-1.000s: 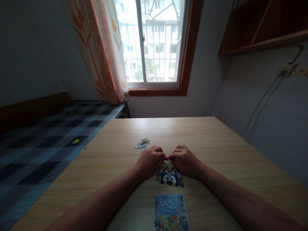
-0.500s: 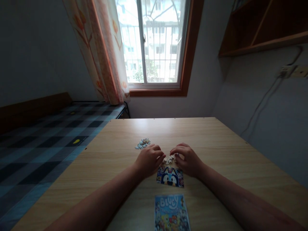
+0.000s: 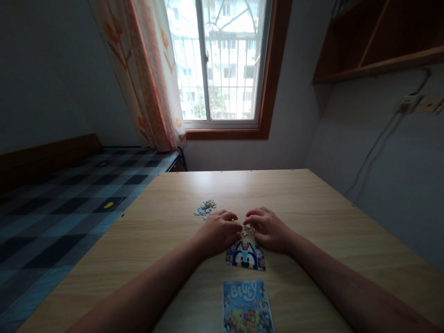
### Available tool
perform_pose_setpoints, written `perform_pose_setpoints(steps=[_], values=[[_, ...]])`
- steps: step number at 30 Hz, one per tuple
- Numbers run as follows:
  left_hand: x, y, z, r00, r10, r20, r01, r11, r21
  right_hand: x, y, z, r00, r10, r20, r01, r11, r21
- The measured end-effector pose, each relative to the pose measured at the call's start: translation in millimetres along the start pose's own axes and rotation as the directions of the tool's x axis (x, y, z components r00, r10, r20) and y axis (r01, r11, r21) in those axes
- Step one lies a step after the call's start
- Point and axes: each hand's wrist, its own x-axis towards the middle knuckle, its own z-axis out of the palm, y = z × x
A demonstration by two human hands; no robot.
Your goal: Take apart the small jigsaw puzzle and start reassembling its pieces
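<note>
Loose jigsaw puzzle pieces (image 3: 247, 230) lie in a small pile on the table, mostly pale side up, between my two hands. My left hand (image 3: 220, 232) is at the left of the pile, its fingers bent together; what they hold, if anything, is hidden. From the right, my right hand (image 3: 270, 230) reaches over the pile with curved fingers, thumb and index apart and close to the pieces. Just nearer to me lies a partly assembled puzzle (image 3: 245, 255) showing a blue cartoon dog's face; its upper left corner is partly behind my left hand.
A second heap of puzzle pieces (image 3: 207, 208) lies beyond my left hand. A colourful picture sheet (image 3: 247, 305) marked "Bluey" rests near the front of the wooden table (image 3: 312, 208). On the left stands a bed with a checked cover (image 3: 86, 199); a window (image 3: 229, 69) is ahead.
My left hand has shifted slightly right, over the pile's left side. The fingers of my right hand have curled closer to the pieces. The assembled puzzle and the picture sheet stay put.
</note>
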Motion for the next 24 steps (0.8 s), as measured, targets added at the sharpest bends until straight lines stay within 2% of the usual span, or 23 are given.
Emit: perform_pose_setpoints(steps=[4,12,16,19,22,24], values=[[0,-2,1.4,1.000,0.003,0.012,-0.003,1.000,-0.023,0,5,0,1.000,0.020,0.003,-0.020,0.999,-0.047],[-1,-4,3.6,0.999,-0.026,-0.035,0.024,0.998,-0.053,0,22,4,0.986,0.127,-0.105,-0.131,0.991,-0.034],[0,-3,1.9,1.000,-0.015,-0.021,0.014,0.998,-0.058,0,24,3,0.979,0.165,-0.118,-0.170,0.985,-0.030],[1,-3,1.1,1.000,-0.020,-0.006,0.019,0.998,-0.062,0,23,-2,0.962,0.202,-0.184,-0.211,0.977,-0.030],[2,-3,2.0,0.999,-0.035,-0.018,0.034,0.997,-0.063,-3,23,-12,0.950,0.214,-0.228,-0.242,0.964,-0.105],[2,-4,3.5,0.999,-0.044,-0.033,0.042,0.997,-0.064,-5,24,-19,0.964,0.205,-0.171,-0.237,0.952,-0.194]])
